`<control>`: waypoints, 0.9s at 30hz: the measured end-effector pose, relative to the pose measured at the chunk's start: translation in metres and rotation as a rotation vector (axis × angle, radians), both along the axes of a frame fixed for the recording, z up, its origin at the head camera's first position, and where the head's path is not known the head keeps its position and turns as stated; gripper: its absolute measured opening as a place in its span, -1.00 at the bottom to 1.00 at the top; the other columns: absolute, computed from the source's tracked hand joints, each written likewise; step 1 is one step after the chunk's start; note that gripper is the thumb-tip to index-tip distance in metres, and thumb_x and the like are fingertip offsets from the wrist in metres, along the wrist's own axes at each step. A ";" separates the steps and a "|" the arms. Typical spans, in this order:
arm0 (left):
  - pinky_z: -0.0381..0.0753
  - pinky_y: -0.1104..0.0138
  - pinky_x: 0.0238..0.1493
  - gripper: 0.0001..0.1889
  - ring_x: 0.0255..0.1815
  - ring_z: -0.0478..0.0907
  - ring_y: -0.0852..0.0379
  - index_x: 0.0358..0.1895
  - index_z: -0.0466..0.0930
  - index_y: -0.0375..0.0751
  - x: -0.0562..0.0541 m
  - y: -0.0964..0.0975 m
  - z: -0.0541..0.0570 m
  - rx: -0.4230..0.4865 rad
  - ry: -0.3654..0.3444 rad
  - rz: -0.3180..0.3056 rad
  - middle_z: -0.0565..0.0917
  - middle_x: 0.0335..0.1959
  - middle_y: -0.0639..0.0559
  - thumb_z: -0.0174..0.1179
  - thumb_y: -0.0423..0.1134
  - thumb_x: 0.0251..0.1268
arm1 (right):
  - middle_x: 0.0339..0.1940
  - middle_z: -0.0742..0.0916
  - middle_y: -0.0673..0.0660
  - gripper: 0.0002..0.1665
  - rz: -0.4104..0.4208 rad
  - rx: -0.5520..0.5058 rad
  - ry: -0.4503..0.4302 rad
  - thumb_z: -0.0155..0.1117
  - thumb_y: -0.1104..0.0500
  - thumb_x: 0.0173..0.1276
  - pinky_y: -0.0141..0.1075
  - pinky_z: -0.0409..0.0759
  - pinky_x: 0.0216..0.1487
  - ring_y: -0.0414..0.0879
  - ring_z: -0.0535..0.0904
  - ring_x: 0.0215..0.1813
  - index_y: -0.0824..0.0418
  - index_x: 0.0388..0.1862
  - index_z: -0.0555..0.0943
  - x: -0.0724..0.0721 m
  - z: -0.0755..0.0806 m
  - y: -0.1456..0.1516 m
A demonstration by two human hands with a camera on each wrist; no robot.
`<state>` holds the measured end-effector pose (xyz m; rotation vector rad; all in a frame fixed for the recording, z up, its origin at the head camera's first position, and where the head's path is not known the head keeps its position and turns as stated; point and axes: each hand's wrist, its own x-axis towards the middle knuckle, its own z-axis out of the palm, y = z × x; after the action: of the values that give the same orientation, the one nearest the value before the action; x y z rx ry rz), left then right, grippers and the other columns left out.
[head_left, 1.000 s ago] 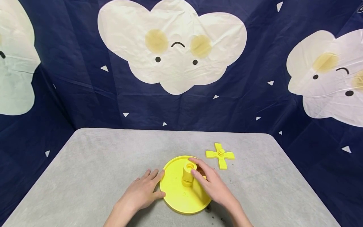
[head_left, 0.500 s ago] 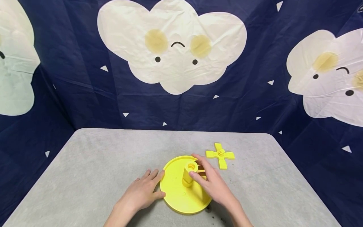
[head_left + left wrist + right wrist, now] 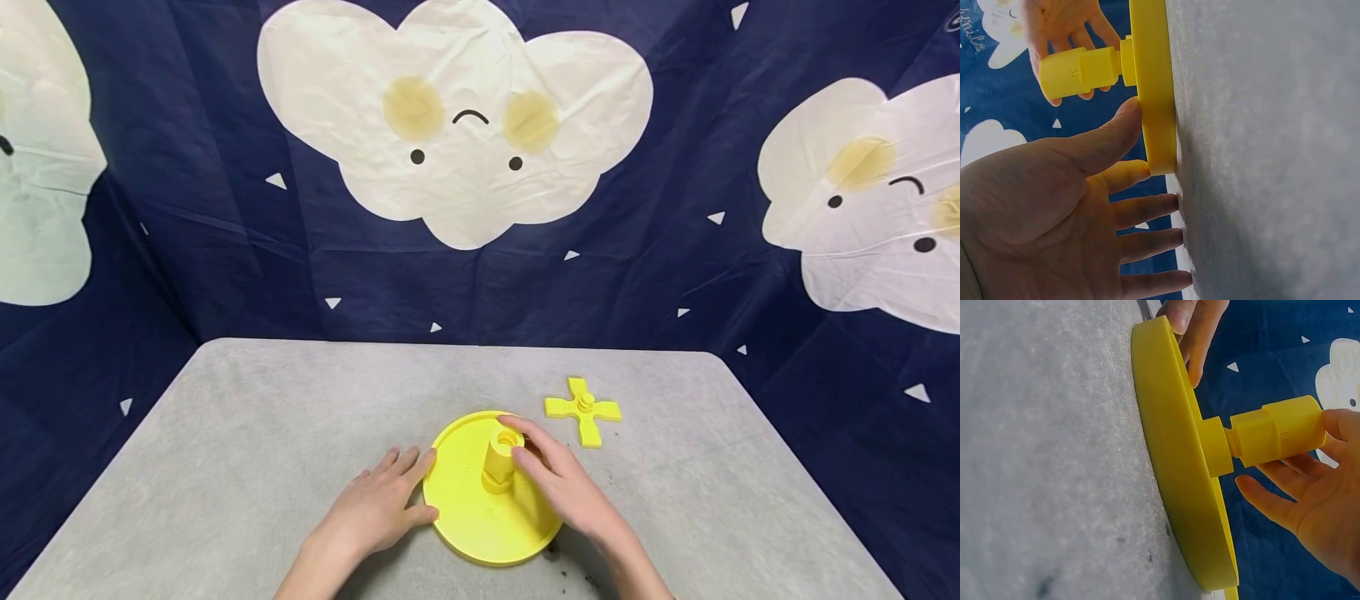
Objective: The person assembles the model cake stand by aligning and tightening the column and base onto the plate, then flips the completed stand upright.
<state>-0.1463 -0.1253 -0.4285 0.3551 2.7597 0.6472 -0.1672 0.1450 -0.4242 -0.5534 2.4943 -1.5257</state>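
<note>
A round yellow plate [image 3: 468, 533] with a raised rim lies on the table. From its middle rises a yellow collar [image 3: 1216, 447], and a yellow hollow post [image 3: 497, 461] stands on it, leaning slightly. A short stretch of threaded stub [image 3: 1230, 442] shows between collar and post. My right hand [image 3: 562, 483] holds the post near its top, thumb on the near side and fingers round the far side. My left hand [image 3: 378, 504] rests at the plate's left rim, thumb and index fingertip touching it, the other fingers straight with their tips down on the table.
Behind the plate to the right, a flat yellow cross-shaped piece [image 3: 585, 408] with a threaded stud lies on the grey table [image 3: 300, 400]. Dark specks mark the table near the right forearm. A navy cloth [image 3: 480, 292] printed with clouds hangs behind and at both sides.
The right fingers spread away from the post half a second ago and have come back round it. Over the second the post's top has shifted slightly right. Left hand and plate look unmoved.
</note>
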 end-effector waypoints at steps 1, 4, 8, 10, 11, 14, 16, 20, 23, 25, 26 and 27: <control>0.28 -0.41 0.43 -0.19 0.61 0.22 -0.37 0.57 0.33 -0.06 0.000 0.000 0.000 0.000 0.002 0.000 0.36 0.58 -0.21 0.37 0.11 0.30 | 0.58 0.47 0.02 -0.47 0.005 -0.007 0.005 0.02 -0.04 0.68 -0.41 0.40 0.50 -0.02 0.40 0.57 -0.02 0.54 0.40 0.000 0.000 0.000; 0.29 -0.41 0.43 -0.19 0.61 0.22 -0.37 0.57 0.33 -0.06 0.001 0.000 0.000 0.001 0.005 -0.001 0.36 0.58 -0.21 0.37 0.11 0.30 | 0.51 0.53 0.08 -0.50 -0.002 -0.028 0.000 0.09 -0.06 0.65 -0.38 0.52 0.42 -0.02 0.51 0.46 -0.05 0.49 0.42 -0.001 -0.001 -0.001; 0.28 -0.42 0.43 -0.19 0.61 0.21 -0.37 0.57 0.32 -0.06 0.000 -0.001 -0.001 0.004 0.004 -0.002 0.36 0.58 -0.21 0.37 0.10 0.31 | 0.34 0.63 0.02 -0.51 -0.038 -0.027 0.005 0.19 -0.08 0.58 -0.30 0.62 0.33 -0.09 0.60 0.31 -0.05 0.41 0.46 -0.001 0.000 -0.003; 0.28 -0.42 0.43 -0.19 0.61 0.22 -0.37 0.57 0.32 -0.06 0.000 -0.001 -0.001 0.004 0.003 -0.003 0.36 0.58 -0.21 0.36 0.11 0.31 | 0.26 0.66 -0.02 -0.50 -0.060 -0.016 0.018 0.23 -0.07 0.56 -0.27 0.65 0.29 -0.09 0.61 0.25 -0.01 0.40 0.47 0.000 0.000 -0.004; 0.28 -0.42 0.43 -0.19 0.61 0.22 -0.37 0.57 0.32 -0.05 0.000 -0.001 -0.001 0.005 0.002 -0.003 0.36 0.58 -0.21 0.36 0.11 0.31 | 0.24 0.66 -0.03 -0.49 -0.072 -0.007 0.026 0.24 -0.07 0.55 -0.26 0.65 0.26 -0.09 0.61 0.23 0.00 0.39 0.47 0.000 -0.001 -0.005; 0.28 -0.43 0.43 -0.19 0.61 0.22 -0.37 0.57 0.32 -0.05 0.000 -0.001 -0.001 0.006 0.002 -0.003 0.36 0.58 -0.21 0.36 0.11 0.31 | 0.21 0.66 -0.06 -0.47 -0.102 0.016 0.044 0.29 -0.09 0.51 -0.29 0.67 0.20 -0.09 0.62 0.19 -0.02 0.38 0.48 0.000 -0.001 -0.006; 0.28 -0.43 0.43 -0.19 0.61 0.22 -0.37 0.57 0.33 -0.05 0.000 -0.001 -0.001 0.007 0.005 -0.003 0.36 0.58 -0.21 0.36 0.11 0.31 | 0.21 0.67 -0.07 -0.48 -0.116 0.036 0.060 0.32 -0.11 0.49 -0.29 0.67 0.18 -0.08 0.61 0.17 -0.08 0.36 0.50 0.001 -0.001 -0.007; 0.29 -0.42 0.43 -0.19 0.61 0.23 -0.37 0.57 0.33 -0.06 0.001 -0.001 -0.001 0.005 0.012 -0.006 0.36 0.58 -0.21 0.36 0.11 0.31 | 0.25 0.66 -0.12 -0.49 -0.140 0.075 0.080 0.34 -0.17 0.45 -0.25 0.67 0.20 -0.11 0.61 0.17 -0.19 0.33 0.53 0.002 0.000 -0.007; 0.29 -0.41 0.43 -0.19 0.61 0.23 -0.37 0.57 0.32 -0.06 0.001 -0.001 -0.001 0.003 0.015 -0.008 0.36 0.58 -0.21 0.36 0.11 0.31 | 0.36 0.64 -0.07 -0.45 -0.137 0.096 0.090 0.28 -0.19 0.49 -0.22 0.66 0.27 -0.12 0.59 0.24 -0.18 0.41 0.50 0.003 0.000 -0.006; 0.29 -0.41 0.43 -0.19 0.61 0.22 -0.37 0.57 0.32 -0.06 0.000 -0.001 -0.001 0.001 0.014 -0.008 0.36 0.58 -0.22 0.36 0.11 0.31 | 0.44 0.59 -0.04 -0.41 -0.121 0.098 0.091 0.20 -0.19 0.54 -0.18 0.63 0.33 -0.11 0.57 0.34 -0.16 0.48 0.45 0.003 0.001 -0.006; 0.29 -0.42 0.43 -0.19 0.61 0.22 -0.37 0.57 0.32 -0.06 0.000 -0.001 -0.001 0.001 0.012 -0.008 0.36 0.58 -0.21 0.36 0.12 0.31 | 0.49 0.56 -0.03 -0.41 -0.110 0.094 0.087 0.16 -0.19 0.57 -0.16 0.61 0.37 -0.11 0.54 0.39 -0.15 0.52 0.42 0.002 0.001 -0.005; 0.29 -0.42 0.43 -0.19 0.61 0.22 -0.37 0.57 0.32 -0.06 0.000 -0.001 -0.001 0.000 0.010 -0.007 0.36 0.58 -0.21 0.36 0.12 0.31 | 0.53 0.52 -0.03 -0.40 -0.097 0.090 0.083 0.11 -0.17 0.60 -0.12 0.57 0.43 -0.09 0.51 0.46 -0.14 0.55 0.38 0.002 0.001 -0.005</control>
<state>-0.1460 -0.1260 -0.4295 0.3697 2.7670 0.6452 -0.1648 0.1404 -0.4236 -0.4989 2.6738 -1.4423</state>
